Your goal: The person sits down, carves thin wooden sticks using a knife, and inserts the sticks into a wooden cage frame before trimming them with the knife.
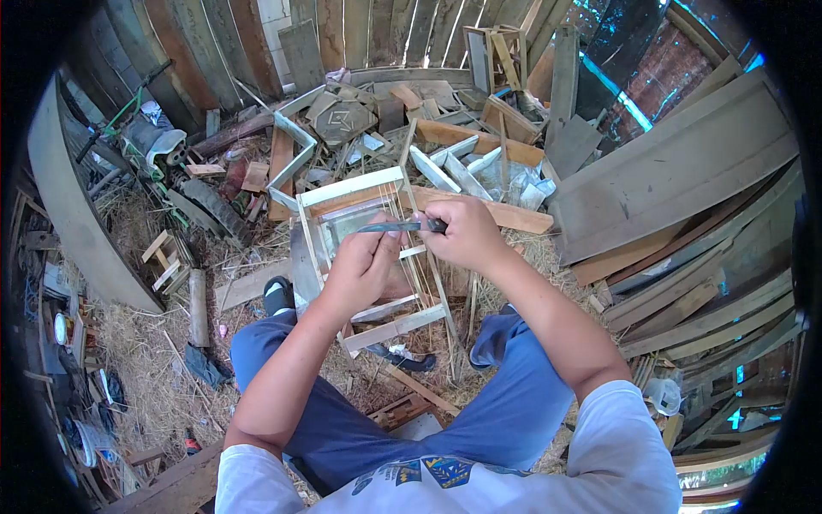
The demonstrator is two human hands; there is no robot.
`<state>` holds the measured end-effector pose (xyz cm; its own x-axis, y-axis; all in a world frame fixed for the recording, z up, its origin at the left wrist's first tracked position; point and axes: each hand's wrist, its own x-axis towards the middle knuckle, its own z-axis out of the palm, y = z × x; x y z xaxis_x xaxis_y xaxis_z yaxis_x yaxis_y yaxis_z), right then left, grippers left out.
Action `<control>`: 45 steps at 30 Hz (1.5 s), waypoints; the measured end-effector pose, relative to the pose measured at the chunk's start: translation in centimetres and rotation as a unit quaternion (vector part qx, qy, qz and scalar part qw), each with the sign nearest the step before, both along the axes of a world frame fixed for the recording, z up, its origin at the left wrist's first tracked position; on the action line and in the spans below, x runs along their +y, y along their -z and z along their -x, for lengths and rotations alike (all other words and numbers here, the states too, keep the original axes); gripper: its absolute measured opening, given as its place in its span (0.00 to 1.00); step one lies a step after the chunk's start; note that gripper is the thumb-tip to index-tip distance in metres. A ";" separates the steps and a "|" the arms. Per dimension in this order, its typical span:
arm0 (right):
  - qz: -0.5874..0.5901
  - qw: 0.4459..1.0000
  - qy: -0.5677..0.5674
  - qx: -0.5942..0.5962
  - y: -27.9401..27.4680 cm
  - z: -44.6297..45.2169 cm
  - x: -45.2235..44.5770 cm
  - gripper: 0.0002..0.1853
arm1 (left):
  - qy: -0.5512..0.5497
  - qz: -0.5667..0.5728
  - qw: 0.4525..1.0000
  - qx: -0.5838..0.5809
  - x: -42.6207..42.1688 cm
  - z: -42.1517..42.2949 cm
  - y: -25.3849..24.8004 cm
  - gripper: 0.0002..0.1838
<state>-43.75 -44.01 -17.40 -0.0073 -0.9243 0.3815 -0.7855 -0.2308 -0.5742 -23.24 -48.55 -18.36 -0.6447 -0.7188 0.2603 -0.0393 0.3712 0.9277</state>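
My right hand is closed around the black handle of a knife, whose dark blade points left across my left hand. My left hand is closed just under the blade, its thumb and fingers pressed together; what they hold, if anything, is hidden. Below both hands a light wooden frame leans between my legs, with crossbars and a white top bar. Several thin yellowish strands run lengthwise along its right side, passing behind my hands.
Scrap boards and a white angled wooden piece lie in a heap ahead. Large planks lean at the right, and a curved panel stands at the left. Straw covers the ground around a small wooden piece and a short log.
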 end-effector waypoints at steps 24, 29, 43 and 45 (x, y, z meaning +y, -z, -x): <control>0.031 0.993 0.088 0.075 -0.5 0.1 -1.6 0.17 | -0.019 -0.209 0.973 0.096 2.1 0.4 0.2 0.11; -0.093 0.954 0.285 0.026 1.0 8.3 -3.9 0.19 | 0.093 0.027 0.995 0.040 5.9 -0.9 -3.5 0.12; -0.020 0.999 0.043 -0.025 -0.7 0.0 -0.3 0.19 | -0.018 -0.108 0.989 0.105 1.2 0.3 0.5 0.11; 0.003 1.000 0.013 0.001 -0.9 -0.1 -0.1 0.18 | -0.020 -0.076 0.993 0.093 1.2 0.4 0.7 0.12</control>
<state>-43.63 -44.11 -16.47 -0.0315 -0.9212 0.3878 -0.7924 -0.2135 -0.5714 -23.65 -47.35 -19.09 -0.5662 -0.7828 0.2582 0.1262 0.2272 0.9656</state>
